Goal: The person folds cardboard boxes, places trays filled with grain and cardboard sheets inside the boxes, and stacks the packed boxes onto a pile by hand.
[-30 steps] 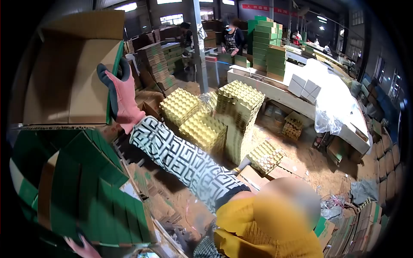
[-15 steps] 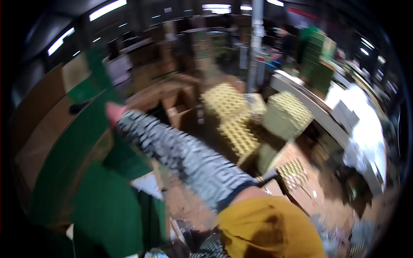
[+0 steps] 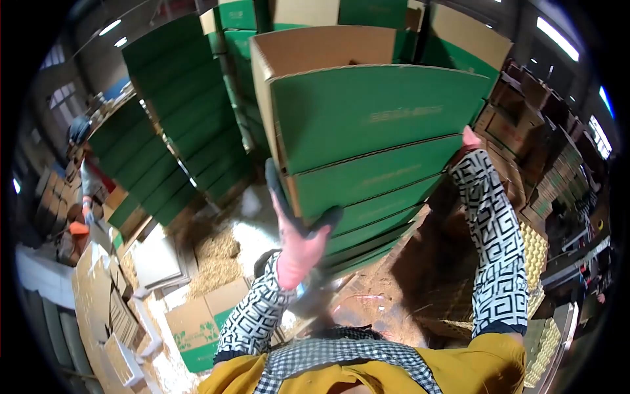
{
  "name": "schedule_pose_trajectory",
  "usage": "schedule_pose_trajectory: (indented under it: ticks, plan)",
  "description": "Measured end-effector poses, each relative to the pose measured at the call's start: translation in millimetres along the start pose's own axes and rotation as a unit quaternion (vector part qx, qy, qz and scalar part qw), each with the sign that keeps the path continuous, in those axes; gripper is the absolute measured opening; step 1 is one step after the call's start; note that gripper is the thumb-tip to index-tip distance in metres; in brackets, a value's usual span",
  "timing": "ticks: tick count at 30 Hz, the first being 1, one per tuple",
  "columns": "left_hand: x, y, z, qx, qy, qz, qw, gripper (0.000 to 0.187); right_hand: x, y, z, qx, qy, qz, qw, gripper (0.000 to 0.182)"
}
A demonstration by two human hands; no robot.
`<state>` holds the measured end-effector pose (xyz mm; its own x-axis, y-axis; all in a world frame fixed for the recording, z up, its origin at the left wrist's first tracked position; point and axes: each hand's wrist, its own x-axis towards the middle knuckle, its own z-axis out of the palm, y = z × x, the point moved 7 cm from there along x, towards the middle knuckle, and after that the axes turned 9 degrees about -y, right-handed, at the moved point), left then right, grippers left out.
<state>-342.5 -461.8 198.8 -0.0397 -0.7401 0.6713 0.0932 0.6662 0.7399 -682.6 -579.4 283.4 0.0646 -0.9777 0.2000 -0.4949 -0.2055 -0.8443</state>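
Note:
A tall stack of green cardboard boxes (image 3: pixel 380 118) stands in front of me, its top box open and brown inside. My left hand (image 3: pixel 298 240), in a pink glove with dark fingertips, lies against the left corner of the stack, thumb and fingers spread apart. My right hand (image 3: pixel 469 141), also in a pink glove, is at the right edge of the stack below the top box; its fingers are mostly hidden, so its grip cannot be made out.
More green box stacks (image 3: pixel 190 98) rise at the left and behind. A flattened printed carton (image 3: pixel 200 325) lies lower left. Yellow egg trays (image 3: pixel 533 253) are at the right. A co-worker's arm (image 3: pixel 86 187) shows at the far left.
The view has swung round from the egg trays and pillar to the green stack. Both my arms now reach forward to its sides; before, one arm stretched across the view.

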Motion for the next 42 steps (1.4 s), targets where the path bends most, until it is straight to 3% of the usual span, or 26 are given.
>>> schedule_pose_trajectory:
  ticks: [2, 5, 6, 8, 10, 12, 14, 15, 16, 18, 20, 22, 23, 24, 25, 27, 29, 30, 32, 33, 34, 35, 37, 39, 41, 42]
  plan:
    - [2, 0, 0, 0.052, -0.02, 0.024, 0.998, 0.104, -17, -21, 5, -0.198, 0.048, -0.128, 0.971, 0.029]
    - [4, 7, -2, 0.15, -0.046, 0.056, 0.986, 0.105, -26, -12, 7, 0.004, 0.022, -0.296, 0.955, 0.035]
    - [5, 12, -4, 0.162, -0.043, 0.055, 0.984, 0.105, -32, -15, 2, -0.051, 0.042, -0.272, 0.96, 0.039]
    - [8, 17, -5, 0.18, -0.043, 0.059, 0.981, 0.104, -50, -13, -1, 0.031, 0.082, -0.231, 0.969, 0.044]
    - [9, 19, -5, 0.193, -0.056, 0.071, 0.977, 0.104, -77, 22, 18, 0.307, 0.111, -0.18, 0.928, 0.044]
    - [12, 31, -7, 0.251, -0.07, 0.094, 0.961, 0.104, -94, 40, 34, 0.13, 0.114, -0.198, 0.965, 0.043]
    - [7, 30, -21, 0.259, -0.083, 0.094, 0.958, 0.102, -100, 73, 45, 0.286, 0.126, -0.163, 0.936, 0.043]
    - [0, 28, -32, 0.266, -0.084, 0.084, 0.957, 0.101, -101, 102, 56, 0.514, 0.131, -0.096, 0.842, 0.043]
    - [-12, 26, -51, 0.286, -0.074, 0.089, 0.951, 0.098, -128, 116, 47, 0.381, 0.217, -0.092, 0.894, 0.042]
    - [-52, 7, -114, 0.403, -0.048, 0.014, 0.914, 0.086, -194, 49, 69, 0.187, 0.408, -0.149, 0.881, 0.044]
    - [-121, -17, -201, 0.51, -0.006, -0.101, 0.854, 0.074, -245, 3, 133, -0.006, 0.307, -0.308, 0.9, 0.049]
    - [-222, -33, -310, 0.592, 0.086, -0.246, 0.763, 0.068, -259, -13, 233, 0.018, -0.058, -0.34, 0.939, 0.06]
    - [-282, -33, -367, 0.624, 0.137, -0.319, 0.7, 0.069, -261, -14, 301, 0.055, -0.248, -0.296, 0.921, 0.067]
    - [-336, -19, -412, 0.654, 0.178, -0.364, 0.639, 0.071, -264, -5, 371, 0.097, -0.384, -0.142, 0.907, 0.063]
    - [-383, -2, -446, 0.676, 0.218, -0.405, 0.575, 0.074, -270, 3, 431, 0.223, -0.441, -0.006, 0.869, 0.06]
    - [-445, 26, -490, 0.699, 0.255, -0.493, 0.451, 0.082, -268, 39, 529, 0.279, -0.424, 0.073, 0.859, 0.059]
    - [-499, 23, -540, 0.658, 0.281, -0.545, 0.437, 0.084, -247, 44, 598, 0.161, -0.4, 0.129, 0.893, 0.083]
    - [-518, 10, -563, 0.618, 0.261, -0.559, 0.487, 0.08, -239, 85, 640, -0.045, -0.319, 0.156, 0.934, 0.097]
    - [-544, -44, -592, 0.391, 0.26, -0.524, 0.71, 0.071, -237, 104, 676, -0.149, -0.3, 0.271, 0.902, 0.108]
    - [-524, -53, -565, 0.378, 0.203, -0.534, 0.728, 0.068, -247, 105, 686, -0.198, -0.28, 0.333, 0.878, 0.111]
    - [-505, -36, -542, 0.481, 0.216, -0.522, 0.671, 0.065, -252, 90, 689, -0.23, -0.252, 0.27, 0.9, 0.112]
    - [-508, -24, -535, 0.419, 0.291, -0.499, 0.7, 0.059, -256, 88, 690, -0.219, -0.254, 0.255, 0.907, 0.107]
    - [-529, 4, -535, 0.333, 0.348, -0.429, 0.764, 0.05, -268, 94, 687, -0.087, -0.267, 0.161, 0.946, 0.095]
    - [-506, 56, -545, 0.173, 0.432, -0.365, 0.806, 0.04, -266, 83, 659, 0.101, -0.253, 0.152, 0.95, 0.075]
    - [-476, 93, -553, 0.087, 0.502, -0.278, 0.815, 0.034, -252, 37, 649, 0.394, -0.244, 0.237, 0.854, 0.06]
    - [-461, 95, -567, 0.198, 0.445, -0.244, 0.839, 0.036, -234, -18, 634, 0.121, -0.172, -0.073, 0.975, 0.04]
